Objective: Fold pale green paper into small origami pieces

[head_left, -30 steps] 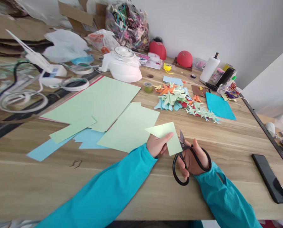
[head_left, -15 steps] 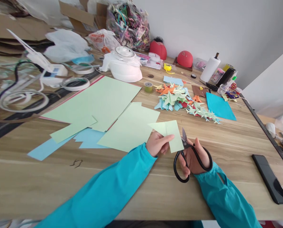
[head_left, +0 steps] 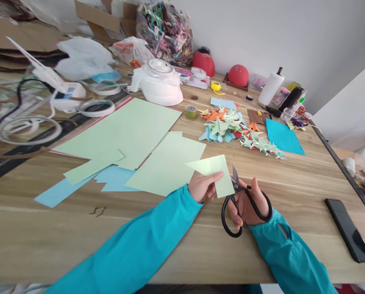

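My left hand (head_left: 202, 187) pinches a small folded piece of pale green paper (head_left: 214, 171) and holds it up above the wooden table (head_left: 78, 228). My right hand (head_left: 250, 203) grips black-handled scissors (head_left: 237, 202), fingers through the loops. The blade tips point up beside the paper's right edge. Both arms wear teal sleeves.
Large pale green sheets (head_left: 130, 130) and blue sheets (head_left: 115, 179) lie to the left. A pile of folded paper shapes (head_left: 231, 128) and a blue sheet (head_left: 282, 136) sit beyond. A black phone (head_left: 349, 228) lies right. A white kettle (head_left: 158, 83), tape rolls (head_left: 96, 108) and bags crowd the back.
The paper and scissors shifted only slightly; the scissors sit close against the paper's right edge in all frames.
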The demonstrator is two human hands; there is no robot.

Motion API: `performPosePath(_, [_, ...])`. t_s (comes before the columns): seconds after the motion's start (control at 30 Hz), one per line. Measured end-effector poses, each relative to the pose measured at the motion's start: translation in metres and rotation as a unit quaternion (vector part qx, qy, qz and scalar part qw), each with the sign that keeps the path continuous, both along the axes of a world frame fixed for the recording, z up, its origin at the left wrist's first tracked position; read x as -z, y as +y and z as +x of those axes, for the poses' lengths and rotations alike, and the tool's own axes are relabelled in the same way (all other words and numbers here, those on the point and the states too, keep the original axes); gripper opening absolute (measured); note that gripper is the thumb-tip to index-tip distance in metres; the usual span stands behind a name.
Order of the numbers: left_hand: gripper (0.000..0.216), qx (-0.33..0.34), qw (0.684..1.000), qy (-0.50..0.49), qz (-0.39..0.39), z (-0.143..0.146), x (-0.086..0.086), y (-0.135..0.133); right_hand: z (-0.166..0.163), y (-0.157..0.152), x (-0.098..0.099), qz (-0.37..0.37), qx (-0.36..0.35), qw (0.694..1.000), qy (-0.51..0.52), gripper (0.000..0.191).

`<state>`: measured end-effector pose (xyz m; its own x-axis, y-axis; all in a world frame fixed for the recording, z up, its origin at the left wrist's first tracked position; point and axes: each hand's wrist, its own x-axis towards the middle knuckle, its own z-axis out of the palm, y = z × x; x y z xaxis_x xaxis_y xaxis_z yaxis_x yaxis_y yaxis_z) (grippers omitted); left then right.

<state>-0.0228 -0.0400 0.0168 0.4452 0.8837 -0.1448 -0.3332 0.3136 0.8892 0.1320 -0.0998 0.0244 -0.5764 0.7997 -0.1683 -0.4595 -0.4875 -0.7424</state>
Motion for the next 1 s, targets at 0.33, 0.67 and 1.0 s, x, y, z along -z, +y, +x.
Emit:
performPosePath(0.33, [0.036,-0.018,1.000,-0.001,-0.003,0.0016,-0.0051,-0.0017,0.0003,-0.0003,-0.0007,0.006,0.011,1.000,-0.017,0.073])
performPosePath(0.67, [0.036,-0.016,1.000,0.008,-0.003,-0.0037,-0.0043,0.0002,0.0020,-0.0017,-0.0022,-0.003,0.006,0.998,-0.058,0.078])
performPosePath(1.0, [0.037,0.015,0.999,0.004,-0.039,0.0003,-0.0048,-0.0071,0.0049,-0.0012,0.0016,-0.001,-0.045,0.999,0.014,0.072])
